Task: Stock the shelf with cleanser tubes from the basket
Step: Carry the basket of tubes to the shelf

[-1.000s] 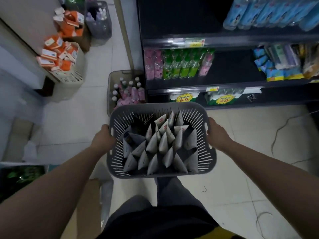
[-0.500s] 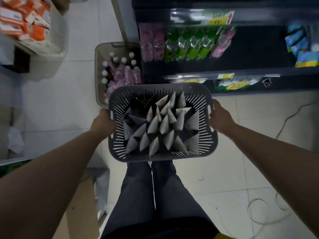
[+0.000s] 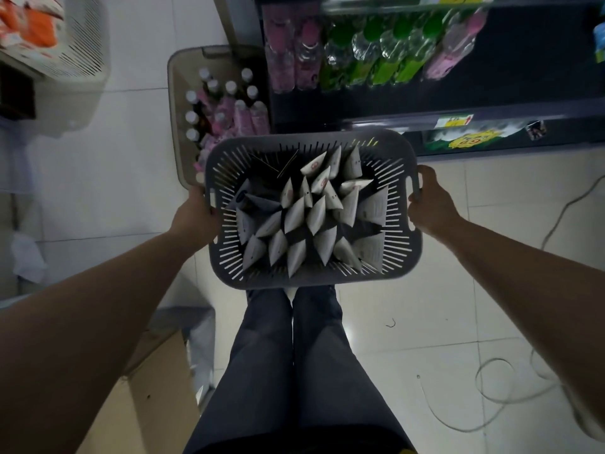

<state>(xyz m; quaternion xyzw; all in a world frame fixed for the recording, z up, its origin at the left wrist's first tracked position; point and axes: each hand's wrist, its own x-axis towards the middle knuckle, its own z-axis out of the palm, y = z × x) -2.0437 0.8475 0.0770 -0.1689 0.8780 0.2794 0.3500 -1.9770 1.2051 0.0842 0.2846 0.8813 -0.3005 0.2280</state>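
With the left hand (image 3: 196, 217) and right hand (image 3: 429, 208) each gripping a side handle of the basket (image 3: 400, 253), fingers (image 3: 425, 177) curled, the upright cleanser tubes (image 3: 311, 217) inside can spill if it tilts near the shelf (image 3: 425, 114).

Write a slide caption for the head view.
Left hand and right hand hold a basket of cleanser tubes before the shelf.

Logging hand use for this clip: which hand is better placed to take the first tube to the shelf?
Probably the right hand. It and the left hand both grip the basket, but the tubes crowd its right side, and the shelf's bare stretch lies ahead-right.
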